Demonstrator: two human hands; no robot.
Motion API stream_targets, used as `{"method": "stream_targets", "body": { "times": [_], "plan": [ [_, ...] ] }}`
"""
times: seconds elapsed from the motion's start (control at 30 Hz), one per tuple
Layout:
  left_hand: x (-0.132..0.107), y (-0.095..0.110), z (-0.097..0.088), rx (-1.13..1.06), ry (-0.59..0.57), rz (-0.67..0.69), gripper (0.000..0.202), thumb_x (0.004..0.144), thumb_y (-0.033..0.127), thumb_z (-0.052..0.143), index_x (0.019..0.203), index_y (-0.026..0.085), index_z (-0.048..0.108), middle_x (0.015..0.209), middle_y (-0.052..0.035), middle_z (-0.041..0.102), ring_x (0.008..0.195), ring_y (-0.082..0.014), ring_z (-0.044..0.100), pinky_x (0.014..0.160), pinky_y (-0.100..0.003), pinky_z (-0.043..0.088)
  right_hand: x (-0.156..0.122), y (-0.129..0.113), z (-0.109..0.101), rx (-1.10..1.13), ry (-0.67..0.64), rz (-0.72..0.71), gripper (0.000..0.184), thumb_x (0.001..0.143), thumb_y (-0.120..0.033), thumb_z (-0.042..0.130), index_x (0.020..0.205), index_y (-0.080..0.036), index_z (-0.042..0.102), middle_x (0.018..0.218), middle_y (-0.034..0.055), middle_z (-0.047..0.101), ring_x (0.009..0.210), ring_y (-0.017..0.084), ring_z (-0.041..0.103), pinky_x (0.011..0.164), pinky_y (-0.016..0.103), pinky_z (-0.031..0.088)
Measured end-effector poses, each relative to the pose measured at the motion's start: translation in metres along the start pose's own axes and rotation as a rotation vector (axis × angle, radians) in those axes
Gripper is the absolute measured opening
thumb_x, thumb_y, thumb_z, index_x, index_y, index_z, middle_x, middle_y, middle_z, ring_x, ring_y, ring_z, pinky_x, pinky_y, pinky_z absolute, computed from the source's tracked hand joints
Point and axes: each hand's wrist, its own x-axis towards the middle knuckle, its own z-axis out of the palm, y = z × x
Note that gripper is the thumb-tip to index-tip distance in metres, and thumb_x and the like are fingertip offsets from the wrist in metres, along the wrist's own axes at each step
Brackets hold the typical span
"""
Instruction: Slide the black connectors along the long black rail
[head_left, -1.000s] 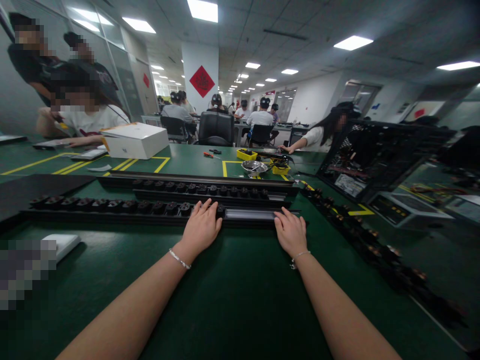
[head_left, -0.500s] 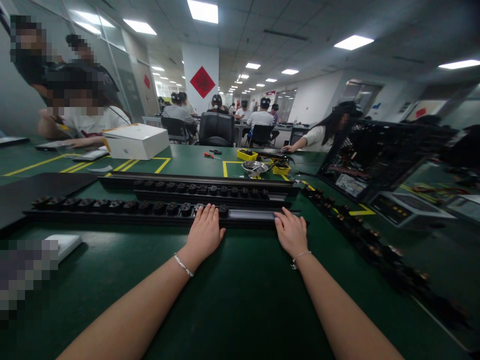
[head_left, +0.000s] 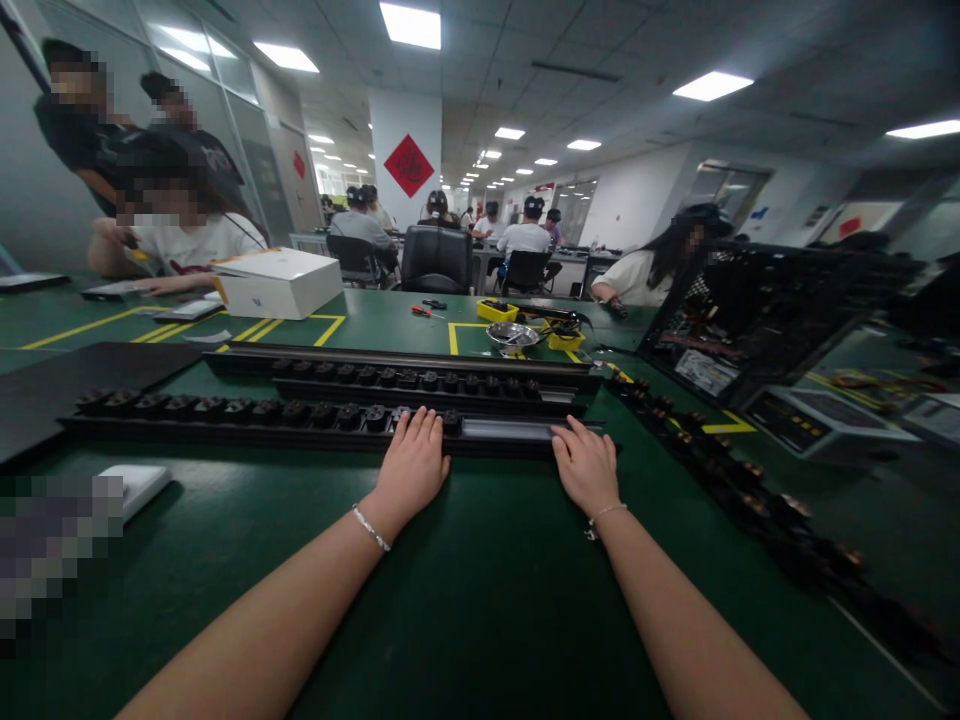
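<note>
A long black strip (head_left: 247, 432) with a row of round black socket-like modules lies across the table in front of me. My left hand (head_left: 412, 455) rests palm down, fingers stretched over the strip and its modules right of the middle. Near the strip's right end lies my right hand (head_left: 586, 462), fingertips on the edge by a bare silvery section (head_left: 506, 428). Neither hand is wrapped round anything. Just behind are a shorter strip with similar modules (head_left: 427, 382) and a long black rail (head_left: 360, 356).
Another row of modules (head_left: 750, 490) runs diagonally on the right, beside an open computer case (head_left: 772, 310). Beyond the strips stand a metal bowl (head_left: 512, 336), yellow bins (head_left: 497, 311) and a white box (head_left: 277, 284). A red-handled screwdriver (head_left: 422, 311) lies behind. Co-workers sit across the table.
My hands stay in the same place on the strip. The view shifts slightly. The co-worker at the right has raised a hand off the table.
</note>
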Motion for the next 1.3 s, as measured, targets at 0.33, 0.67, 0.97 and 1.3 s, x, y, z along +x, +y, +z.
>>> {"method": "stream_targets", "body": {
  "times": [0.33,0.67,0.97,1.3],
  "plan": [
    [-0.0011,0.0057,0.0045,-0.037,0.024,0.059,0.051,0.083,0.024,0.046,0.130,0.003,0.046,0.136,-0.0174,0.050,0.133,-0.0284,0.036,0.113,-0.044,0.021,0.0003,0.0012,0.0016,-0.016,-0.008,0.009,0.044,0.093,-0.040,0.028,0.115,-0.026,0.063,0.138,0.0041,0.049,0.121,0.022,0.045,0.108,0.049,0.021],
    [-0.0002,0.0037,0.0048,-0.101,0.010,0.076,0.052,0.081,0.023,0.048,0.130,0.006,0.045,0.125,-0.0174,0.057,0.117,-0.0275,0.050,0.105,-0.042,0.033,-0.0002,0.0005,0.0006,-0.010,-0.005,0.011,0.045,0.093,-0.041,0.027,0.114,-0.025,0.064,0.138,0.0040,0.049,0.121,0.022,0.045,0.108,0.049,0.020],
    [0.0014,0.0014,0.0058,-0.149,-0.006,0.052,0.052,0.081,0.024,0.049,0.131,0.012,0.045,0.117,-0.0135,0.061,0.110,-0.0258,0.053,0.102,-0.041,0.033,-0.0002,0.0005,0.0004,-0.017,0.009,0.000,0.044,0.092,-0.040,0.028,0.113,-0.025,0.064,0.136,0.0047,0.050,0.120,0.023,0.046,0.108,0.049,0.022],
    [0.0034,0.0017,0.0040,-0.159,-0.031,0.028,0.051,0.081,0.027,0.050,0.131,0.018,0.046,0.106,-0.0091,0.063,0.102,-0.0250,0.053,0.099,-0.040,0.034,-0.0003,0.0006,0.0013,-0.009,0.011,0.006,0.043,0.092,-0.039,0.029,0.113,-0.025,0.064,0.136,0.0044,0.050,0.120,0.022,0.046,0.108,0.049,0.021]
  ]
}}
